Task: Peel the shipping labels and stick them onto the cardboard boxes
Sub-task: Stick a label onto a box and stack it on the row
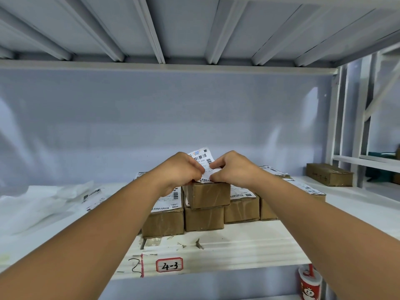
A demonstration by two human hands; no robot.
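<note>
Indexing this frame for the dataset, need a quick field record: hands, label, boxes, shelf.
shipping label: held upright, lower end at the top box
left hand: pinches label, left side
right hand: pinches label, right side
top box: stacked on another box; top face mostly hidden by hands
neighbour boxes: labels already on
shelf tag: reads 4-3
red cup: below shelf, right

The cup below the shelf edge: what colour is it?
Red with white markings; the cup shows at the head view's bottom right.
</note>
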